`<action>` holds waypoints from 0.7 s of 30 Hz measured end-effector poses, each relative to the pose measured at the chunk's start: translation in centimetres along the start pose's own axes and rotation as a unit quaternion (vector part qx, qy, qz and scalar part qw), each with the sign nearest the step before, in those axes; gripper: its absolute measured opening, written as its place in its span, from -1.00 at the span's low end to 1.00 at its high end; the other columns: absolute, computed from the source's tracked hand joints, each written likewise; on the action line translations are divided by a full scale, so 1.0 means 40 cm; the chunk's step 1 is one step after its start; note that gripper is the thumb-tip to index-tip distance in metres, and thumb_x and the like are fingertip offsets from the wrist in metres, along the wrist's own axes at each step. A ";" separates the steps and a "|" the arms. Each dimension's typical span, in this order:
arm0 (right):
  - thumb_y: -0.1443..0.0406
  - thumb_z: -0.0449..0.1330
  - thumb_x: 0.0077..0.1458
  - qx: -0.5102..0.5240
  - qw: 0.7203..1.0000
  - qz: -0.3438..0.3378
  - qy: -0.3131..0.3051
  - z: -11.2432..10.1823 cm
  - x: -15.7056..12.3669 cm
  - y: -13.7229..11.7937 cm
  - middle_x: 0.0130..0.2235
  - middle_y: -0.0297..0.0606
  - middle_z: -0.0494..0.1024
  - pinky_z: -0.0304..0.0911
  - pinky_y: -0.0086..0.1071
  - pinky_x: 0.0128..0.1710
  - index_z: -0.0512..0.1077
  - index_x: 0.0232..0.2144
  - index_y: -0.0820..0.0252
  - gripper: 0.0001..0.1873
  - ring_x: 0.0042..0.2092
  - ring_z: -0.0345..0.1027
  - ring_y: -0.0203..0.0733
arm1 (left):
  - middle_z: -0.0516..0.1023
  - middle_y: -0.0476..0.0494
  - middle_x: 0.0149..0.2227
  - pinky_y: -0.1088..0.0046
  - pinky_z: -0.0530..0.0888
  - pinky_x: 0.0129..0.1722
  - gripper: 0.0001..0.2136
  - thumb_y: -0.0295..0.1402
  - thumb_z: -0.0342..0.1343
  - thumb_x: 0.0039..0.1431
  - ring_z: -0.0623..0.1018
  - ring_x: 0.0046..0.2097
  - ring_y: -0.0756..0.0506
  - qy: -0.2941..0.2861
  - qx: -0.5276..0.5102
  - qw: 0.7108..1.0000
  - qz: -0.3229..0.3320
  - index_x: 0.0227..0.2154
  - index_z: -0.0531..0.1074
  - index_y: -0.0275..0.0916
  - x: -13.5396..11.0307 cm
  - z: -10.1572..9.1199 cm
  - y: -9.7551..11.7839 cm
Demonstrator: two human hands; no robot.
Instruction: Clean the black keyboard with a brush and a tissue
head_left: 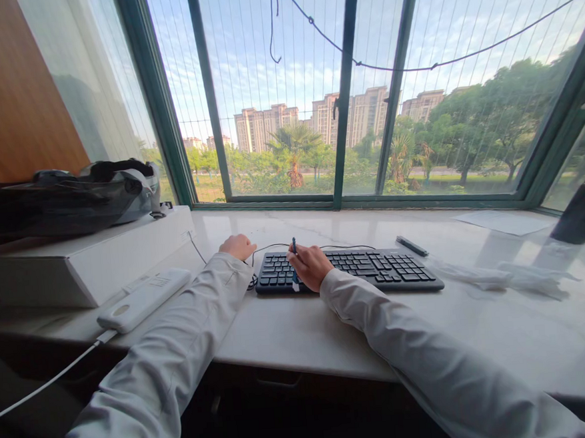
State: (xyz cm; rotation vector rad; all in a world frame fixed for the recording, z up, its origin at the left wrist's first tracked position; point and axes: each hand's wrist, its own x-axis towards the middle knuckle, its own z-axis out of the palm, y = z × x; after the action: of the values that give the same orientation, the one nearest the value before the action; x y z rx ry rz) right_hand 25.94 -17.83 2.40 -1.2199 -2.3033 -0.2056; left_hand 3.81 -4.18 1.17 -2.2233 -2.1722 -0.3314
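Note:
A black keyboard lies on the white counter under the window. My right hand is closed around a thin blue tool held upright over the keyboard's left end; its lower tip points down at the keys. My left hand rests on the counter just beyond the keyboard's far left corner, fingers curled; what it holds, if anything, is hidden. Both arms wear white sleeves.
A white box carrying a dark helmet stands at the left, with a white power strip in front. A black slim object lies behind the keyboard. Crumpled plastic and a dark device sit right.

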 end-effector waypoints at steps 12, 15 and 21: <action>0.21 -0.16 0.29 0.002 0.988 0.141 0.068 -0.007 0.012 0.041 -0.40 -0.17 0.55 0.15 -0.34 -0.33 0.33 -0.15 0.18 -0.69 -0.32 0.45 -0.12 | 0.56 -0.23 -0.27 0.41 0.39 -0.25 -0.67 -0.07 -0.02 0.04 0.50 -0.16 -0.18 0.000 0.002 1.000 0.004 -0.49 0.52 -0.17 -0.007 -0.006 0.003; 0.21 -0.14 0.29 0.019 0.991 0.124 0.054 0.000 0.011 0.045 -0.42 -0.21 0.54 0.15 -0.36 -0.32 0.32 -0.17 0.18 -0.72 -0.31 0.45 -0.15 | 0.55 -0.23 -0.28 0.42 0.39 -0.24 -0.67 -0.06 -0.02 0.04 0.50 -0.17 -0.17 0.001 -0.002 1.000 -0.002 -0.49 0.52 -0.18 -0.007 -0.006 0.004; 0.19 -0.16 0.30 0.018 0.994 0.100 0.036 0.007 0.010 0.045 -0.39 -0.26 0.54 0.14 -0.40 -0.32 0.32 -0.23 0.14 -0.71 -0.33 0.43 -0.20 | 0.55 -0.22 -0.27 0.39 0.40 -0.23 -0.65 -0.04 -0.03 0.05 0.50 -0.16 -0.18 0.003 0.000 1.000 0.004 -0.47 0.53 -0.17 -0.002 -0.001 0.001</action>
State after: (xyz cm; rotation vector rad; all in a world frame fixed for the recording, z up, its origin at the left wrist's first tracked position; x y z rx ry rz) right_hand 27.10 -16.36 2.17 -1.3904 -2.0976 -0.1327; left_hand 3.85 -4.26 1.20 -2.2281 -2.1595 -0.3374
